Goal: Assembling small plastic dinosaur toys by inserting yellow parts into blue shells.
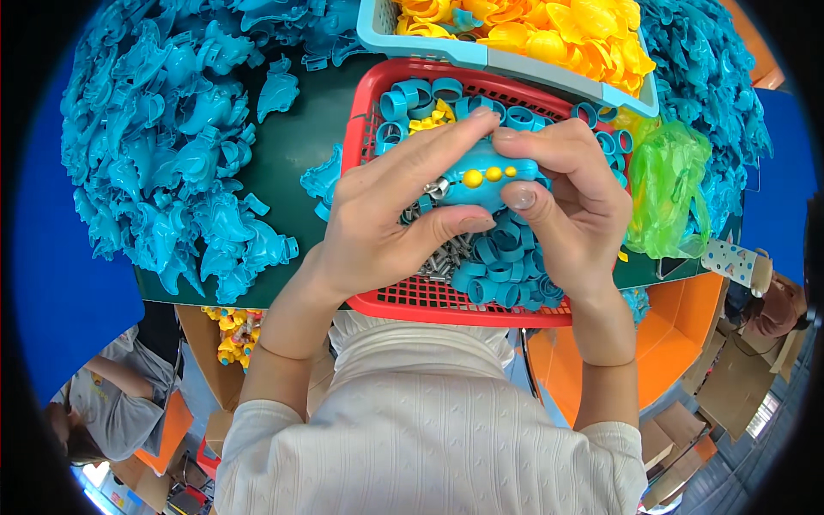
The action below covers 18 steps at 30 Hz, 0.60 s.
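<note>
Both my hands grip a blue plastic toy body [487, 182] with a row of yellow dots along its side, held above a red basket [365, 146]. My left hand [390, 206] clasps its left end, fingers across the top and thumb beneath. A small silver metal piece [436, 188] sits at that end, by my left palm. My right hand [575, 193] pinches the other end between thumb and fingers. Below lie many blue rings [502, 266], small grey metal parts [442, 262] and a few yellow pieces [433, 118] in the basket.
Behind the basket stands a blue-grey bin [515, 62] of yellow shells [549, 34]. Blue shell pieces pile up at left [206, 112] and right [712, 94] on the dark green table [296, 150]. A green plastic bag [674, 189] lies right. Another person [124, 395] is at lower left.
</note>
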Available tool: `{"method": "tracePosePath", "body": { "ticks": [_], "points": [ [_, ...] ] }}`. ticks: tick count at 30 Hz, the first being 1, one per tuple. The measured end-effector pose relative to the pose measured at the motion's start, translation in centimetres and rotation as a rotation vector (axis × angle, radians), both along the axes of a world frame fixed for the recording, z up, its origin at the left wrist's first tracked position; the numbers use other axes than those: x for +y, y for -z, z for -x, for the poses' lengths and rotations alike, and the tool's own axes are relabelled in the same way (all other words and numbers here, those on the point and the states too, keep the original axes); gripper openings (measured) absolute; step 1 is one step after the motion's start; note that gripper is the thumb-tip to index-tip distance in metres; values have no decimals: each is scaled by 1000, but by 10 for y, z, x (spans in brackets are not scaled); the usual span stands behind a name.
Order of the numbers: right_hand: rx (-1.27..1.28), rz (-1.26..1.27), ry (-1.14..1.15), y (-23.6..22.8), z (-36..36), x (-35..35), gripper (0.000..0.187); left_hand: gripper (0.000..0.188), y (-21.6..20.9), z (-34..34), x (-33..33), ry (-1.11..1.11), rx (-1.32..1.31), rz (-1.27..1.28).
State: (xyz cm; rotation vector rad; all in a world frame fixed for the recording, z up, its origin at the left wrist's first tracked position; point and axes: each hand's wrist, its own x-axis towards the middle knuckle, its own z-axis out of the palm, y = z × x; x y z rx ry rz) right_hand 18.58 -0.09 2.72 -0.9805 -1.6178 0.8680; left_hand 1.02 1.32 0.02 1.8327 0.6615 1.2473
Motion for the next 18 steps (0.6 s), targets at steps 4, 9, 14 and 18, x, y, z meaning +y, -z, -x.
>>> {"method": "tracePosePath", "body": {
  "ticks": [4,9,14,18],
  "points": [
    [-56,-92,-48,0,-2,4,31,53,-4,1,-2,-19,-54,47],
    [141,38,-10,2,12,1,40,45,5,0,8,-24,-383,17],
    [141,62,-72,3,-6,2,38,57,1,-1,3,75,-337,150],
    [70,-15,-69,1,-9,2,43,64,-3,4,5,76,-223,200]
  ]
}}
